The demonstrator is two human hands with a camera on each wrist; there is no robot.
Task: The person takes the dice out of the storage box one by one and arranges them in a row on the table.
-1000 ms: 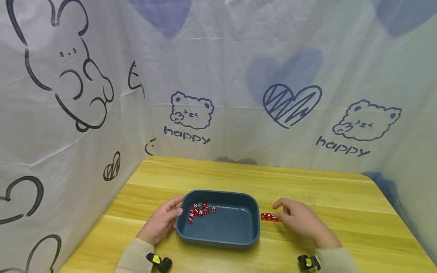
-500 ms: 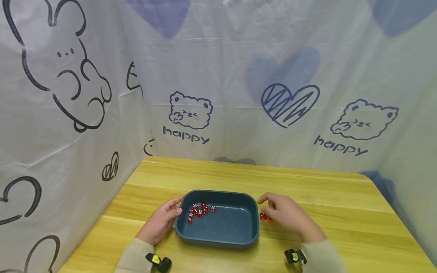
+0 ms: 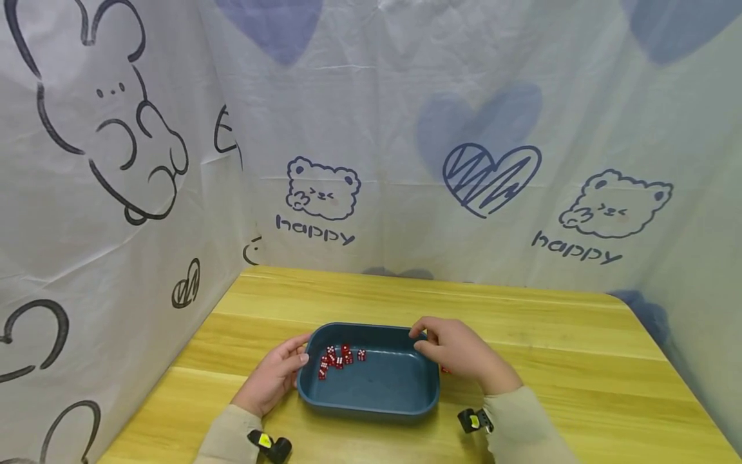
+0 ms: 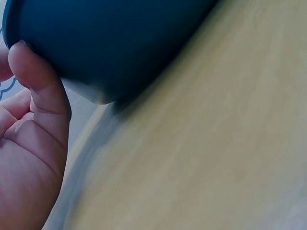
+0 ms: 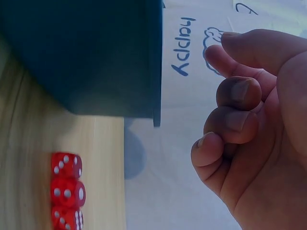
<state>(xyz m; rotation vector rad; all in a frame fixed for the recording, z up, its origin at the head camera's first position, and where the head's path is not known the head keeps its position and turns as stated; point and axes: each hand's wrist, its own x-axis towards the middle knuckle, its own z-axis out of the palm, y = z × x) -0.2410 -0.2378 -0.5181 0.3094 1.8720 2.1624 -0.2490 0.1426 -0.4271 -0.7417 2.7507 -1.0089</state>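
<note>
A dark teal plastic tray [image 3: 377, 390] rests on the table. My left hand [image 3: 272, 374] grips its left end, thumb on the rim and fingers against the outside; the left wrist view shows the thumb [image 4: 38, 76] close up. Several small red dice [image 3: 336, 361] with white pips lie loosely toward the tray's left side. My right hand [image 3: 458, 351] hovers over the tray's right rim, thumb and index finger apart, other fingers curled, no die visible between them. Under it, outside the tray, red dice [image 5: 67, 191] stand in a straight row, mostly hidden in the head view.
The yellow wood-grain table [image 3: 556, 361] extends around the tray. White fabric [image 3: 394, 129] printed with hearts and bears hangs behind it and along both sides. A black wrist camera [image 3: 475, 421] sits on each forearm.
My right hand has moved left from the far end of the dice row to above the tray's right rim. My left hand, the tray and the dice inside have hardly moved.
</note>
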